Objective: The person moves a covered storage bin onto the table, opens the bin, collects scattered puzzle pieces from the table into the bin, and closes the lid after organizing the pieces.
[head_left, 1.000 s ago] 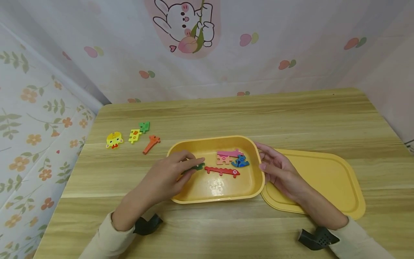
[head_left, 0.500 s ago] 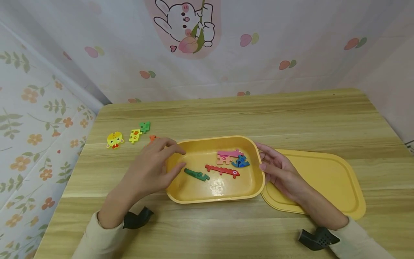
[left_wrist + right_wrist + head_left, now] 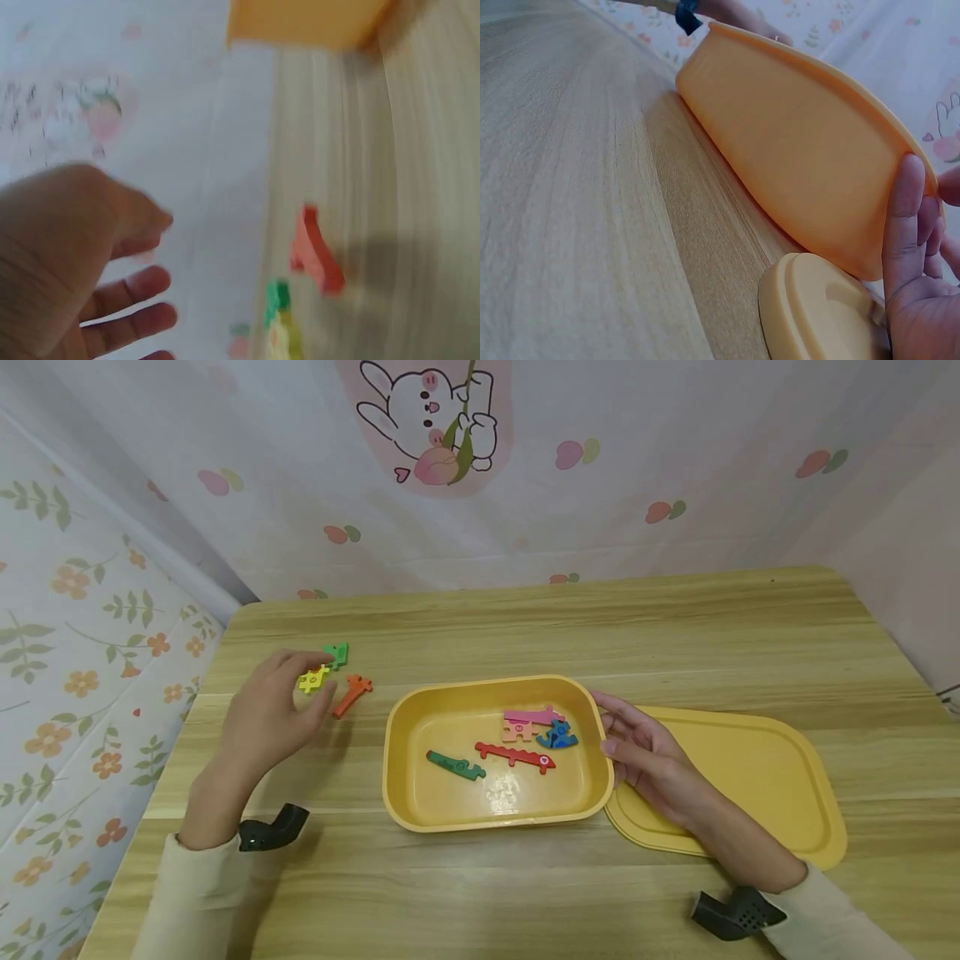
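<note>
"Hands first: how are they placed, with the yellow box [image 3: 457,797] taken as the dial's centre?"

"At nine o'clock, the left hand [image 3: 270,718] is held over the table [image 3: 480,893], its thumb and fingers parted in a loose curve. At three o'clock, the box's end is gripped by the right hand [image 3: 648,756], the thumb laid at the rim."

"What is found near the left hand?"

"A yellow piece [image 3: 312,679] is partly overlapped by the fingers. Beside it, between one and two o'clock, a light green piece [image 3: 339,656] is seen; towards four, an orange piece [image 3: 351,696]. In the left wrist view, all three are shown apart from the fingers."

"And inside the box?"

"A dark green piece [image 3: 456,765] is laid towards nine o'clock, a red piece [image 3: 516,757] near the centre. Between one and two, a peach piece [image 3: 517,729] and a pink piece [image 3: 534,716] are crowded together, with a blue piece [image 3: 557,735] set just beside them."

"Beyond that?"

"At three o'clock, a yellow lid [image 3: 757,785] is partly covered by the right hand and forearm. At twelve, the table is backed by a printed curtain [image 3: 600,543]."
</note>
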`<state>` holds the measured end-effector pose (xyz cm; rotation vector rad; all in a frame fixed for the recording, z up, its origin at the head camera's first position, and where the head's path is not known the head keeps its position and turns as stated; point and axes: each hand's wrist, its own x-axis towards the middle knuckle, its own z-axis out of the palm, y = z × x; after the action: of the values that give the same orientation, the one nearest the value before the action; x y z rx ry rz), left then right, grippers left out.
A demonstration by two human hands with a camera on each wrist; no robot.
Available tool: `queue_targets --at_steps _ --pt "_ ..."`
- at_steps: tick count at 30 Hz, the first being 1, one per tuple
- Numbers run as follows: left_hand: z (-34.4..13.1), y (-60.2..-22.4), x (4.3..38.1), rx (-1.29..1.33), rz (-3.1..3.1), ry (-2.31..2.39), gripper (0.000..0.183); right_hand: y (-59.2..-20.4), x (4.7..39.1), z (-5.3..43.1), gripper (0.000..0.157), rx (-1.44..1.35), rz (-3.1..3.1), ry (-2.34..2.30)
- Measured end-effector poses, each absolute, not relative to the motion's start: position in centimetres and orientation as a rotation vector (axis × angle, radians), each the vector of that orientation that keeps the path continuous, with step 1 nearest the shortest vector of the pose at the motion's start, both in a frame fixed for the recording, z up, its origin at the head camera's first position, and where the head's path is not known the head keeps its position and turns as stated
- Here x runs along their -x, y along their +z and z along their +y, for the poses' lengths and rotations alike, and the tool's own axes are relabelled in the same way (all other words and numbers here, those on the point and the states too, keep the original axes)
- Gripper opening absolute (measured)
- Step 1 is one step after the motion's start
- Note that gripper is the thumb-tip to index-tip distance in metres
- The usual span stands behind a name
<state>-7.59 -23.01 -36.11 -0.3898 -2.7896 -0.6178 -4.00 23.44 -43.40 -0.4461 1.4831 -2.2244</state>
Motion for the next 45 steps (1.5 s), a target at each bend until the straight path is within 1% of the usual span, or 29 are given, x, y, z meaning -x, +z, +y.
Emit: queue_targets --at_steps 3,8,15,21,31,39,45 --pt "-24.8 -36.6 8.1 0.264 -2.819 -0.572 0.037 -43.3 3.9 23.5 0.06 0.444 1.489 -2.223" --pt "-27.4 -37.5 9.1 0.148 -2.878 -0.536 0.044 -43.3 3.9 23.5 0.06 0.44 1.493 -2.224" --pt "-29.8 -39.1 9.9 0.071 -3.008 -0.567 0.053 -43.4 3.8 23.4 0.059 0.439 1.498 -2.219" --pt "-30.7 -39.9 10.2 0.032 -3.091 -0.555 0.061 -43.4 3.7 23.5 0.059 0.438 1.51 -2.207" --pt "-30.8 -40.4 11.0 -0.041 -3.157 -0.515 0.058 -43.4 3.9 23.4 0.06 0.444 1.496 -2.217" --pt "-30.4 -41.0 11.1 0.021 -3.115 -0.491 0.049 -43.4 4.0 23.5 0.06 0.44 1.502 -2.214" --pt "-30.4 -40.7 10.9 0.044 -3.05 -0.553 0.043 -43.4 4.0 23.5 0.06 0.437 1.507 -2.212"
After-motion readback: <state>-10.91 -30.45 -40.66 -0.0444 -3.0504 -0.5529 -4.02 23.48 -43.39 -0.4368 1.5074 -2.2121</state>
